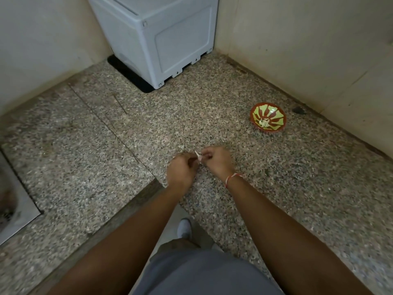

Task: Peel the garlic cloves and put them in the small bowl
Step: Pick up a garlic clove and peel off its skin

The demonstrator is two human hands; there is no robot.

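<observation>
At the far left edge, a metal sink (12, 201) is set into the speckled stone counter (89, 158), and its drain is partly visible. Further back, in the corner, a light grey plastic box (161, 39) stands on a black mat (127, 75).

In the middle of the view, the two hands meet above the counter. The left hand (180, 171) has its fingers curled, and the fingertips pinch one side of a small pale garlic clove (198, 156). The right hand (217, 160) is just beside it, also with curled fingers, and it pinches the other side of the same clove. A thin white piece, probably loose skin, sticks up between the two hands, but it is blurred and I cannot tell this for sure. The right wrist wears a red and white thread (232, 178).

To the right and further back, well apart from the hands, a small bowl (268, 119) with a red and green pattern stands on the counter near the wall. Some pale cloves (263, 123) lie at its bottom; their number is not clear.

Below, between the forearms, grey clothing and a white shoe (184, 227) are seen.
</observation>
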